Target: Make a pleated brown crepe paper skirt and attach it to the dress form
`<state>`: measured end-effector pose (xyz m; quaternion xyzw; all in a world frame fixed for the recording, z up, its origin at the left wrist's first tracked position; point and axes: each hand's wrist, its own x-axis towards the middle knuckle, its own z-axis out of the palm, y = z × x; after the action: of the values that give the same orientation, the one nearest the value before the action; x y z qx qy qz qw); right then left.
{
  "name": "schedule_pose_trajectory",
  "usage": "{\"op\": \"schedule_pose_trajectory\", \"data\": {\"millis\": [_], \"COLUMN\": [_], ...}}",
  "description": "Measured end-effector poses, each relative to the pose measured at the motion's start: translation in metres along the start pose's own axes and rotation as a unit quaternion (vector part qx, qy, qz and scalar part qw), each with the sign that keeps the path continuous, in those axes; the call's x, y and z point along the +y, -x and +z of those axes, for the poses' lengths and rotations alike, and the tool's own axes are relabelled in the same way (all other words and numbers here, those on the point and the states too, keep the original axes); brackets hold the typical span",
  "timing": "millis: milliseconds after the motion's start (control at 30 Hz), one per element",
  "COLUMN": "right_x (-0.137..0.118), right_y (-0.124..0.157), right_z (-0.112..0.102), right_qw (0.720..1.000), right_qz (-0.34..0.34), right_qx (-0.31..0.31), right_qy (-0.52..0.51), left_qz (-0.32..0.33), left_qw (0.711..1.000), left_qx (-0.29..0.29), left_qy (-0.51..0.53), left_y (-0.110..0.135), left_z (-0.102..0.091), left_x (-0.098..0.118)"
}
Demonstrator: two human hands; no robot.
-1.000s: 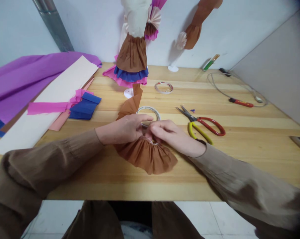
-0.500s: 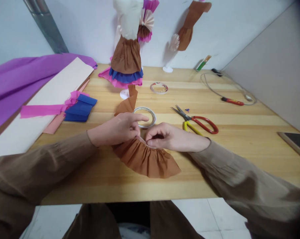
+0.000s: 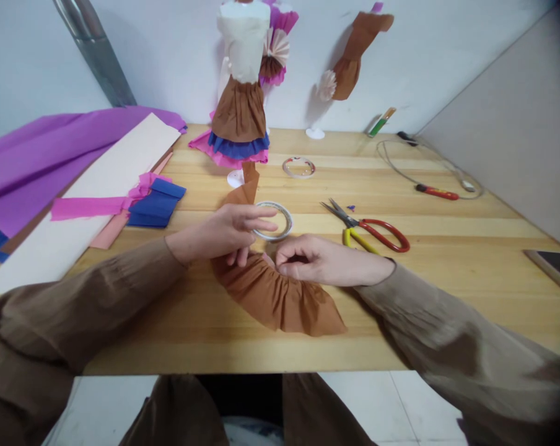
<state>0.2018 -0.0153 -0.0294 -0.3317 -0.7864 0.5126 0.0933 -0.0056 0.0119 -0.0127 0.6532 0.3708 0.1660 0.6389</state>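
Note:
A gathered strip of brown crepe paper (image 3: 280, 302) lies fanned out on the table near its front edge, with a pale band along its upper edge. My right hand (image 3: 315, 260) pinches that upper edge between thumb and curled fingers. Over the strip's left end is my left hand (image 3: 228, 232), open, its upper fingers stretched to the right and its lower fingers touching the paper. A roll of tape (image 3: 287, 218) lies flat just beyond my left fingertips. From behind this hand a tail of brown crepe paper (image 3: 248, 186) reaches toward the back.
Red-handled scissors (image 3: 383, 234) and a yellow-handled tool (image 3: 361, 240) lie right of my hands. Behind stands a dress form (image 3: 243, 49) in a layered paper skirt. Folded blue paper (image 3: 157, 203) and a white board (image 3: 117, 179) lie left. A phone-like slab (image 3: 554, 266) lies far right.
My left fingers have spread from a pinch at the strip's upper edge and moved slightly left. My right hand keeps its pinch. The strip's right end has shifted a little right.

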Motion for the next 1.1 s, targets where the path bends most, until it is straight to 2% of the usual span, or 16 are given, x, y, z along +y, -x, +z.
{"op": "schedule_pose_trajectory", "data": {"millis": [100,200,267,333,400,467,633,800,1100], "right_x": [0.0,0.0,0.001,0.002,0.003,0.003,-0.002,-0.007,-0.004], "right_y": [0.0,0.001,0.001,0.0,-0.001,-0.001,-0.001,0.0,-0.003], "right_z": [0.0,0.001,0.002,0.003,0.005,0.007,0.011,0.014,0.023], "right_qw": [0.999,0.994,0.988,0.98,0.975,0.971,0.962,0.96,0.962], "right_qz": [0.016,0.017,0.022,0.026,0.024,0.022,0.011,0.012,0.011], "right_qx": [0.01,0.047,0.085,0.123,0.148,0.162,0.193,0.215,0.226], "right_qy": [-0.029,-0.093,-0.13,-0.151,-0.166,-0.175,-0.191,-0.178,-0.151], "left_qz": [0.052,0.058,0.022,-0.052,-0.139,-0.16,-0.196,-0.172,-0.122], "left_qw": [0.996,0.991,0.996,0.999,0.987,0.98,0.98,0.978,0.967], "left_qx": [0.054,0.111,0.082,0.014,-0.051,-0.052,0.034,0.11,0.183], "left_qy": [0.045,0.048,0.021,-0.007,-0.059,-0.104,0.002,0.048,0.131], "left_y": [0.005,0.017,0.028,0.041,0.052,0.06,0.067,0.064,0.063], "left_z": [0.003,0.008,0.012,0.018,0.025,0.034,0.051,0.055,0.06], "left_x": [0.005,0.015,0.02,0.022,0.017,0.009,-0.006,-0.009,-0.023]}}
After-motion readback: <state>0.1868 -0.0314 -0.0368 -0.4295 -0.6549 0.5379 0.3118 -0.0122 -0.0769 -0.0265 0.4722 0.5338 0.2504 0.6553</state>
